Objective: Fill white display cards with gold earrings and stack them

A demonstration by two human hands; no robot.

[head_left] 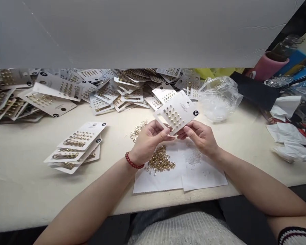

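A white earring card [179, 110] with rows of small gold studs is raised and tilted between my two hands. My left hand [153, 139], with a red bead bracelet at its wrist, pinches the card's lower left edge. My right hand [200, 137] grips its lower right edge between thumb and fingers. Below the hands, a heap of small gold pieces [162, 159] lies on white paper [155, 182]. Clear, tiny pieces [193, 157] are spread on the sheet beside it. Some gold rings [137, 131] lie behind my left hand.
A small stack of filled cards [79, 146] lies at the left. Many more cards [132, 88] are piled along the back under a grey panel [142, 34]. A clear plastic bag [216, 102], crumpled tissues [292, 146] and a pink cup [269, 66] are at the right.
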